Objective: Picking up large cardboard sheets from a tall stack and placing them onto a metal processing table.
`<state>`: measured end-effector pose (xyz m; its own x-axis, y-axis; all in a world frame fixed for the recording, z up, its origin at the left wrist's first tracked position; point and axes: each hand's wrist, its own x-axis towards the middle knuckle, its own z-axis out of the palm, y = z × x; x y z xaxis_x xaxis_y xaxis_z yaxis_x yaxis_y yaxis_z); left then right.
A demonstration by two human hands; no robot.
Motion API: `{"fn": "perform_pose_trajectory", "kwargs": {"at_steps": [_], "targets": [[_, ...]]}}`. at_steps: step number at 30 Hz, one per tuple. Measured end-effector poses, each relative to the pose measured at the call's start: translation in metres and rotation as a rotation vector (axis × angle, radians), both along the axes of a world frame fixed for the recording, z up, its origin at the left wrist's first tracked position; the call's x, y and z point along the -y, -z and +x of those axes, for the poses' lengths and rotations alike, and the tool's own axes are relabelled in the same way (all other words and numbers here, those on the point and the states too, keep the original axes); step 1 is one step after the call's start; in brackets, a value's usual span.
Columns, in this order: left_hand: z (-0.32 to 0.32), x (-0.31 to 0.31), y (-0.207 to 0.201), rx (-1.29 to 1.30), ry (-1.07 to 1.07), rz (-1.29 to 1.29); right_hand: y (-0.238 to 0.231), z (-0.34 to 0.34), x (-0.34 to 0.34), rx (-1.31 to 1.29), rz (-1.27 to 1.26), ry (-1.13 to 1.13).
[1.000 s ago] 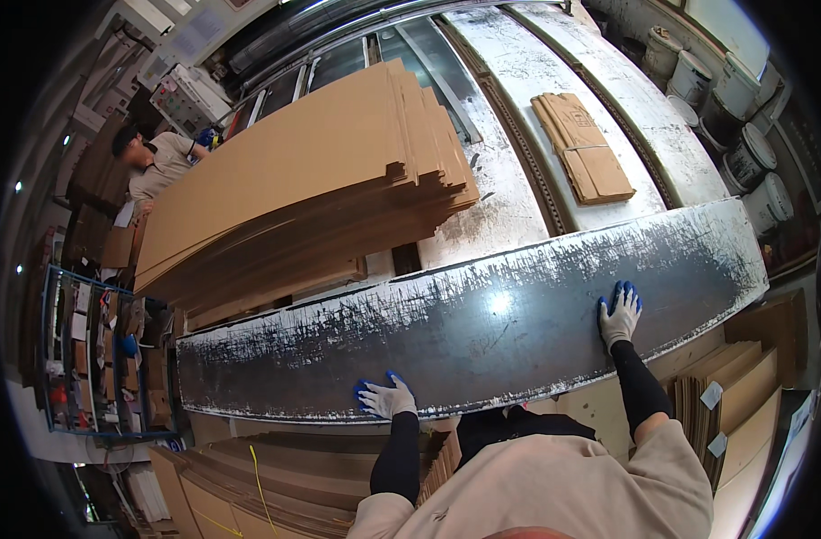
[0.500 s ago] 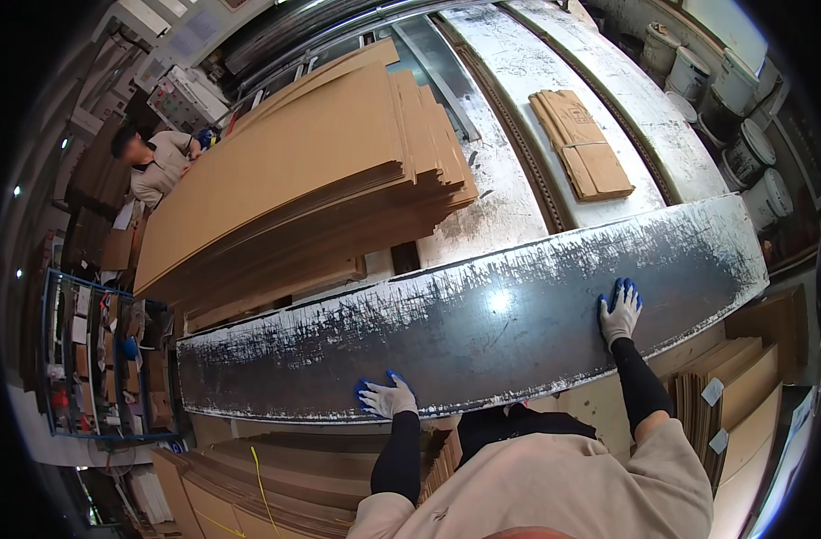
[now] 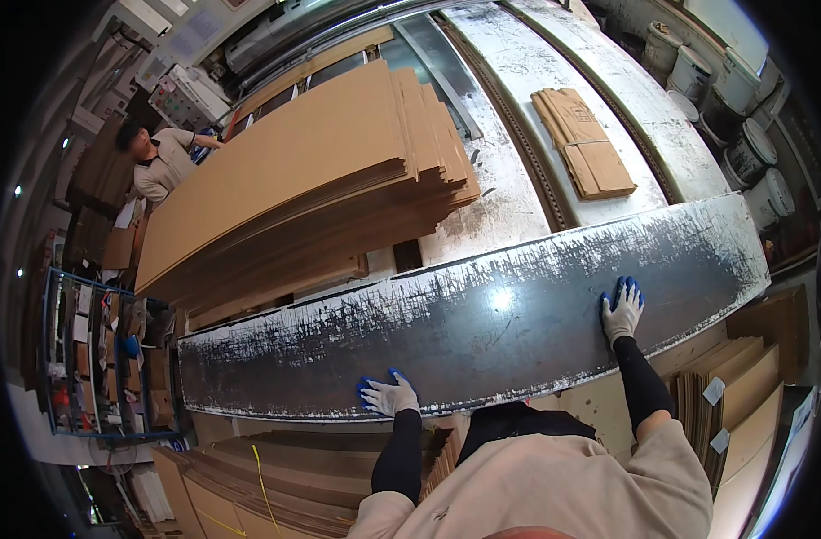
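My left hand (image 3: 391, 393), in a white glove with blue fingertips, lies flat near the front edge of a long worn metal table (image 3: 464, 346). Farther right, my right hand (image 3: 622, 312) rests on the same surface, gloved alike, with its fingers spread. Neither hand holds anything. Beyond the table at the left stands a tall stack of large brown cardboard sheets (image 3: 285, 162). A bundle of folded cardboard (image 3: 590, 148), tied with a strap, lies on the white machine bed at the back right.
A co-worker (image 3: 163, 162) stands past the stack at the left. Several buckets (image 3: 752, 148) line the right wall. Cardboard piles (image 3: 276, 476) lie below the table at the left, and more cardboard (image 3: 734, 386) stands at the right. A blue-framed rack (image 3: 105, 355) is at far left.
A loose cardboard sheet on top of the stack has moved off toward the machine at the back. The co-worker's arm now reaches out that way. My hands have stayed almost still.
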<state>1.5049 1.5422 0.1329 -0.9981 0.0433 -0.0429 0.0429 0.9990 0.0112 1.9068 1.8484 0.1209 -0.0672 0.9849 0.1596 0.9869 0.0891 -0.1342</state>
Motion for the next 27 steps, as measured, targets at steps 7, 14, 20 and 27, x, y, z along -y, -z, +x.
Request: {"fn": "perform_pose_trajectory", "kwargs": {"at_steps": [7, 14, 20, 27], "targets": [[-0.003, 0.011, 0.007, -0.017, -0.017, 0.020, -0.004, -0.006, 0.003, -0.020, 0.009, -0.008], [0.000, 0.011, -0.006, 0.001, 0.028, 0.115, 0.005, -0.007, 0.013, -0.034, -0.056, 0.064], [0.011, 0.052, -0.001, 0.008, 0.223, 0.211, 0.005, -0.039, 0.100, -0.086, -0.055, -0.207], [0.083, 0.083, -0.001, 0.010, 0.399, 0.401, -0.003, -0.040, 0.133, -0.175, -0.080, -0.385]]}}
